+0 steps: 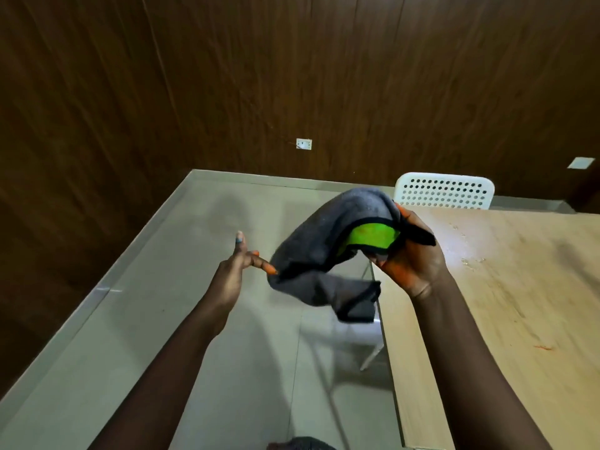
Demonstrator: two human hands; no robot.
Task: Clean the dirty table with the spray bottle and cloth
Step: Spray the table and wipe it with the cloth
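Observation:
A grey cloth (pixel 324 245) with a black hem and a bright green inner side hangs in the air over the floor, left of the table. My right hand (pixel 410 254) grips its upper right end. My left hand (pixel 238 264) is held out with straight fingers, fingertips touching the cloth's left edge. The light wooden table (pixel 506 287) lies at the right, with wet droplets near its far left part and a small orange smear near the front. No spray bottle is in view.
A white perforated chair (pixel 444 191) stands at the table's far end. Grey tiled floor (pixel 162 319) spreads to the left, bounded by dark wood-panelled walls (pixel 227 76). Thin metal chair legs (pixel 370 358) show beside the table's left edge.

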